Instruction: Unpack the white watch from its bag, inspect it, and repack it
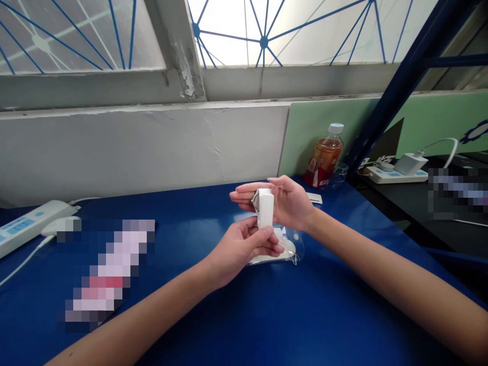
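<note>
My left hand (247, 246) pinches a small white block-shaped device (266, 209) by its lower end and holds it upright above the blue table. Something thin and greyish shows along the device's left edge, too small to name. Just behind it is my right hand (290, 203), palm turned toward the device and fingers stretched out to the left; whether it touches the device I cannot tell. Under both hands lies a clear plastic bag (290, 249) with white contents, partly hidden by my left hand.
A drink bottle (325, 157) stands at the back right, near a white card (314, 198). On the left are a power strip (36, 223) with a white cable and a blurred-out flat object (110, 274). Another power strip (396, 175) with a charger sits on the dark table at right.
</note>
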